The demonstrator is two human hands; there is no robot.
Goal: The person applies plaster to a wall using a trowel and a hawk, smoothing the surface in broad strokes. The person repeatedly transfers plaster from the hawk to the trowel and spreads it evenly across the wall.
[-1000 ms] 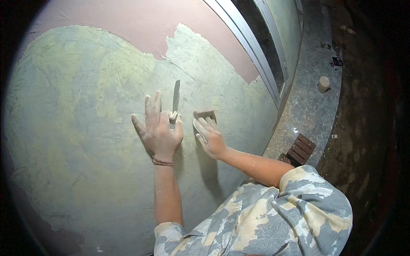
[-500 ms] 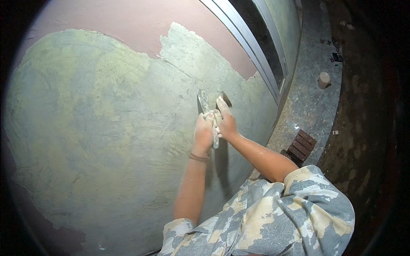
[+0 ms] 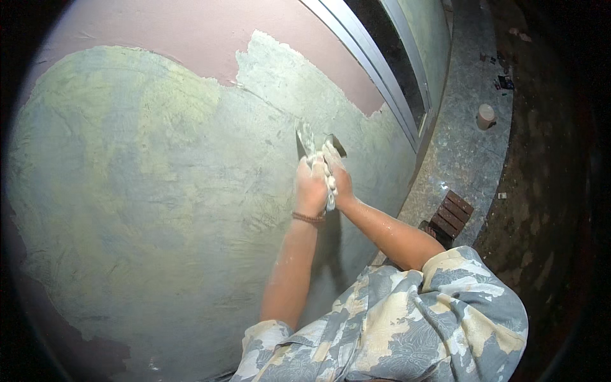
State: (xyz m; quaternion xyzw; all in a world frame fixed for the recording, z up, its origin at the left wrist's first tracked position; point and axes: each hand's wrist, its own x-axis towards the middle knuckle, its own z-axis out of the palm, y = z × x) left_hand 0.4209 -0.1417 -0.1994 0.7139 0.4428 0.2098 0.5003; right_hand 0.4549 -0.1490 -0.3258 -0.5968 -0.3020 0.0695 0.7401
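Note:
My left hand (image 3: 310, 188) is closed round the white-smeared handle of a putty knife (image 3: 305, 137), blade pointing up toward the wall. My right hand (image 3: 339, 178) is pressed beside it, holding a flat, dark-edged scraper (image 3: 337, 145) at its fingertips. The hands appear to touch, and their fingers partly hide both tools. Pale dust and paste coat my fingers. Behind them is the wall (image 3: 159, 191), covered in mottled pale green-grey skim coat with ragged edges against pink paint (image 3: 140, 25).
A metal-framed opening (image 3: 375, 57) runs along the upper right. A stone ledge (image 3: 464, 76) beside the wall holds a pale cylindrical container (image 3: 485, 116), a slatted brown block (image 3: 452, 213) and small dark items (image 3: 506, 83). Dark, rough ground (image 3: 534, 191) lies beyond.
My left hand has moved right, from spread fingers to a closed grip against my right hand. The knife has shifted right with it. The right hand's tool has moved up and right.

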